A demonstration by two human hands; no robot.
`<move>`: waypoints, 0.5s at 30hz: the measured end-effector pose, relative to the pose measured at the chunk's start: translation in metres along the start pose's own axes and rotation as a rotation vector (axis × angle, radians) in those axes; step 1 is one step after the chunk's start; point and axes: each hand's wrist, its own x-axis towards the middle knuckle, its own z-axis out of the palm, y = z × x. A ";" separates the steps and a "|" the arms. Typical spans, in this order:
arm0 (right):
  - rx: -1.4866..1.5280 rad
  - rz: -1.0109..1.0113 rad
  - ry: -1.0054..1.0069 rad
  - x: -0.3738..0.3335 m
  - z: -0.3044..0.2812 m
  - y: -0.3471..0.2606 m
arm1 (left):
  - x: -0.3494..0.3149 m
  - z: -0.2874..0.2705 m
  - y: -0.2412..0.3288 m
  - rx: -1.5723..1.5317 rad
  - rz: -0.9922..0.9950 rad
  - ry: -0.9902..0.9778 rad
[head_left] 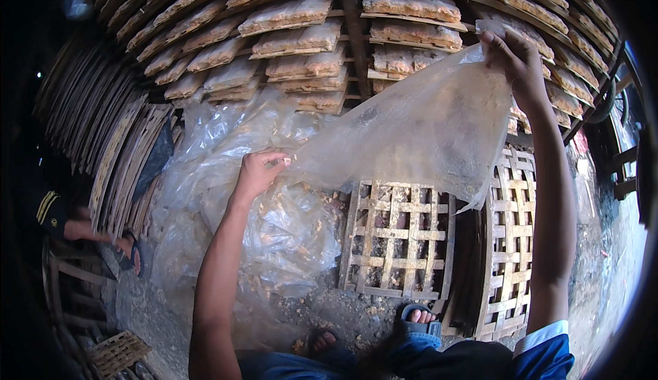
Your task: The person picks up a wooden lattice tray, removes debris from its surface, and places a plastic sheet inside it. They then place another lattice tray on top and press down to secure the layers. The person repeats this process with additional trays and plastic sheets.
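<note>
A cloudy, see-through plastic sheet [425,126] hangs stretched between my two hands. My right hand [510,57], raised high in front of the shelves, pinches its upper corner. Lower and to the left, my left hand [264,171] is closed on the sheet's other end, with small pale crumbs at the fingertips. Under my left hand lies a big crumpled heap of clear plastic sheets [288,236], dotted with orange-brown crumbs. Below the held sheet, a woven bamboo tray [397,239] rests on the ground, and its upper edge is partly covered by the sheet.
Racks of pale orange-brown slabs [301,37] on thin boards fill the far side. Many bamboo trays [116,167] stand stacked at left, beside another person's leg [89,226]. Another woven bamboo tray [510,243] leans at right. Crumbs litter the ground by my sandalled feet [419,315].
</note>
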 end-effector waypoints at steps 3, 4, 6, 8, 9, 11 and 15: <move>0.029 0.042 0.025 0.001 -0.007 0.015 | 0.001 -0.002 -0.018 -0.006 -0.013 0.021; 0.017 0.070 0.033 0.001 -0.010 0.020 | 0.002 -0.003 -0.021 0.025 0.012 0.043; 0.003 0.105 0.081 0.000 -0.017 0.027 | 0.007 -0.005 -0.029 0.085 0.057 0.083; 0.025 0.113 0.157 0.000 -0.016 0.032 | 0.009 -0.025 -0.049 -0.113 -0.070 0.144; 0.001 0.149 0.159 -0.001 -0.022 0.035 | 0.015 -0.028 -0.047 -0.226 -0.126 0.171; -0.041 0.221 0.162 -0.004 -0.028 0.042 | 0.023 -0.039 -0.044 -0.441 -0.106 0.313; 0.098 0.385 0.240 -0.014 -0.030 0.064 | 0.033 -0.053 -0.014 -0.833 -0.041 0.423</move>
